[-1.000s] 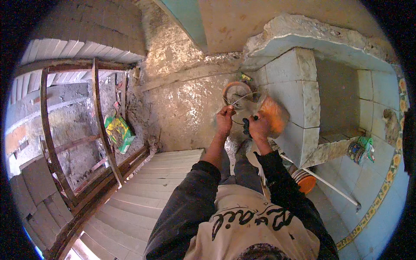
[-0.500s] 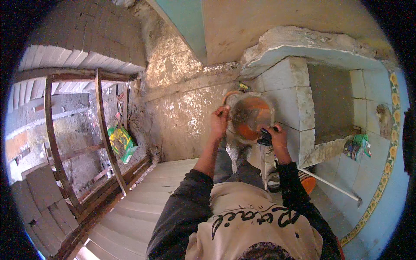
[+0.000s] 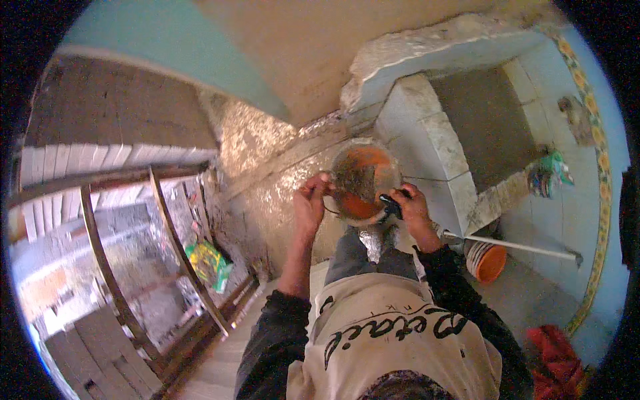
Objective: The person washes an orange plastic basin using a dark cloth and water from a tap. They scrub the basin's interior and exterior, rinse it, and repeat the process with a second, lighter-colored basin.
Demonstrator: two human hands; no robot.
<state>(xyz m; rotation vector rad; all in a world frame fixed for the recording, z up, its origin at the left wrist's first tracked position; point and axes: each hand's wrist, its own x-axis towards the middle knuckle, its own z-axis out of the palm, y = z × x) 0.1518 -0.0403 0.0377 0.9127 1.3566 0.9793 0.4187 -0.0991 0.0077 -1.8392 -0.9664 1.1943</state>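
An orange bowl (image 3: 363,183), smeared inside with grey mortar, is held up at chest height in front of a rough, silvery plastered wall (image 3: 280,180), its mouth turned toward the camera. The person's left hand (image 3: 312,203) is closed on the bowl's left rim, while the right hand (image 3: 413,210) is wrapped around a dark tool handle (image 3: 390,205) that lies against the bowl's lower right edge. Just behind the bowl rises a low partition faced with pale tiles (image 3: 427,150), its top edge raw and broken; it partly blocks the view of the tiled recess beyond. Below the right forearm, a second orange bucket (image 3: 490,261) stands on the floor, with a white pipe (image 3: 513,247) crossing above it. A red cloth (image 3: 557,360) lies near the lower right corner. To the left, well apart from the hands, a rusty metal railing (image 3: 170,247) runs beside the stairs, and a green and yellow bag (image 3: 208,263) rests behind it.
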